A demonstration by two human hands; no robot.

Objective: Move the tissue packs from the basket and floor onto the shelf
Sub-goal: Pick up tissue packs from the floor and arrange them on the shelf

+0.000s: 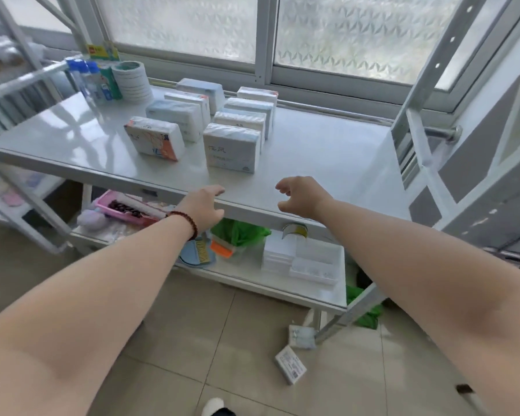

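Several tissue packs stand in two rows on the white shelf. The nearest are a patterned pack and a white pack. Two more tissue packs lie on the tiled floor: one flat, another by the shelf leg. My left hand, with a bead bracelet on the wrist, hovers at the shelf's front edge, fingers loose and empty. My right hand hangs beside it over the edge, fingers curled apart, holding nothing. No basket is in view.
Bottles and a tape stack stand at the shelf's back left. The lower shelf holds a pink tray, green bag, combs and clear boxes. A window lies behind, a white frame on the right.
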